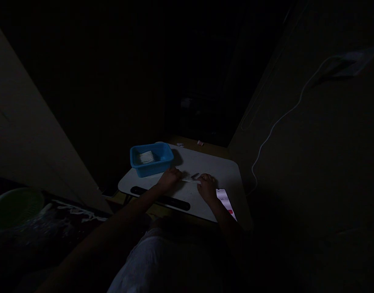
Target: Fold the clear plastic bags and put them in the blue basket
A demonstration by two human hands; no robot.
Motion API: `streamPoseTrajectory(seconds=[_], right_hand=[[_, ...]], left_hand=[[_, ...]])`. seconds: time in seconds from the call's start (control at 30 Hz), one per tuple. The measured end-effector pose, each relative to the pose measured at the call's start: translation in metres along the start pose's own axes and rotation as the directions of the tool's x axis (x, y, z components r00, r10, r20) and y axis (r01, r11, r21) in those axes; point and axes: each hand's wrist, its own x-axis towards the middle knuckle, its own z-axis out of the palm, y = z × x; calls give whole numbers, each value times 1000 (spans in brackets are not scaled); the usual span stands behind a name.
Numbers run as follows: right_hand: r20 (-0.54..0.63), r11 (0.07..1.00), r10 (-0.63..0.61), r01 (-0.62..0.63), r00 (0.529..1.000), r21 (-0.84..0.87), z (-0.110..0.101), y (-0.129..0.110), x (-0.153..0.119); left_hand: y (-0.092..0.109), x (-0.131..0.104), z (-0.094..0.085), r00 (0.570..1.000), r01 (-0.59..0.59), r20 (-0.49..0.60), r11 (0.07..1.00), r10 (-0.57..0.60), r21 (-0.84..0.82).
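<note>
Over the small white table (pixel 226 167), my left hand (pixel 170 179) has its fingers closed on one end of a thin whitish strip (pixel 190 180). The other end is gripped by my right hand (pixel 207 187), its fingers curled over it. The strip lies low between both hands, close to the tabletop; the dim light hides its material. A small dark piece (pixel 195 176) shows just behind it, and I cannot tell whether they are joined. Left of my hands stands a blue plastic basket (pixel 153 167) with a pale folded bundle (pixel 146 157) inside.
A lit phone (pixel 225 201) lies on the table beside my right wrist. Dark slots (pixel 175 202) run along the table's near edge. A white cable (pixel 277 121) hangs down the right wall. On the floor at the left sits a green tub (pixel 18 207).
</note>
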Motion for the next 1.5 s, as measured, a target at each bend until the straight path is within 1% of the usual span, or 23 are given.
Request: streamPoseTrajectory(seconds=[0.1,0.13,0.23,0.3,0.33,0.43,0.53,0.63,0.73,0.9,1.1,1.23,1.33,1.37,1.43,1.5], right_hand=[[54,994,-105,104,993,27,13,3,-23],[63,992,-125,123,990,43,18,5,-30],[31,993,-98,96,995,61,26,7,-41],[9,995,-84,84,996,49,24,4,-39],[5,995,-97,97,995,39,22,0,-36],[28,982,-189,189,982,13,18,-15,-27],[83,975,-222,224,971,-8,24,-25,-24],[164,974,-219,226,962,-24,36,-26,-28],[198,972,-221,231,955,-31,43,-23,-32],[180,971,-227,237,957,-41,44,-22,-33],[172,976,-215,219,961,-4,45,-23,-32],[159,974,-225,224,961,21,47,-18,-31],[111,977,-212,212,971,17,42,-11,-34],[89,980,-201,201,976,12,39,-9,-36],[61,982,-186,187,981,-1,30,-5,-40],[73,980,-195,197,978,-18,21,-3,-44]], left_hand=[[7,-22,11,989,-141,45,990,140,24],[8,-29,15,985,-166,44,986,165,13],[10,-42,26,986,-156,42,986,158,-55],[12,-42,30,991,-124,29,987,127,-107],[14,-40,33,993,-117,16,985,120,-130],[25,-36,41,990,-138,-12,975,138,-172],[35,-38,53,991,-126,23,979,131,-161],[39,-42,61,991,-99,73,985,111,-143],[39,-44,63,990,-94,91,987,107,-131],[39,-44,64,992,-86,79,987,98,-133],[40,-44,67,993,-85,71,981,98,-172],[34,-40,67,997,-43,49,962,58,-270],[19,-39,63,999,-37,12,930,44,-365],[13,-39,61,998,-56,13,925,66,-377],[1,-41,57,991,-102,49,924,128,-370],[-9,-43,52,974,-170,83,927,209,-333]])
